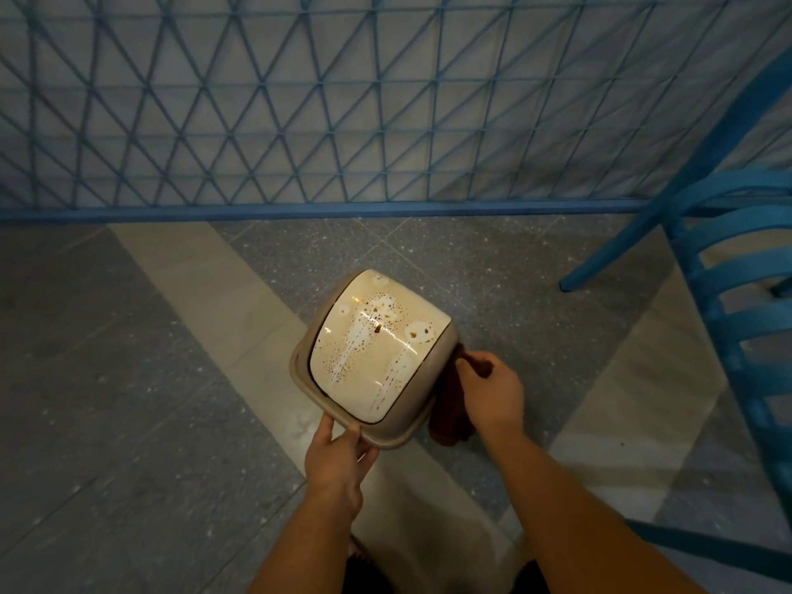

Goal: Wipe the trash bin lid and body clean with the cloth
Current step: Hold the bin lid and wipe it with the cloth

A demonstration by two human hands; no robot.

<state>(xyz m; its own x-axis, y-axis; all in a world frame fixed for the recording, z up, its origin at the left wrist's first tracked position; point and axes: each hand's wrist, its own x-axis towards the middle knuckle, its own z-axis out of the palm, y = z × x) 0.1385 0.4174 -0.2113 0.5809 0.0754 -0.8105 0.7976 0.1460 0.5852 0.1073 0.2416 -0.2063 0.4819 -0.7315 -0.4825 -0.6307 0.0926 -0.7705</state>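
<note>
I have the trash bin (pixel 377 439) standing on the tiled floor (pixel 128 379) right in front of me, its swing lid (pixel 377 345) facing up and spotted with brown stains. My left hand (pixel 338 460) grips the near rim to steady it. My right hand (pixel 488 388) clutches the dark brown cloth (pixel 450 422) against the bin's right side, just beside the lid. The lid lies up and left of that hand, so I judge the right hand does the wiping.

Lid (pixel 377 345) hides bin body; chair (pixel 737 267) cropped right
</note>
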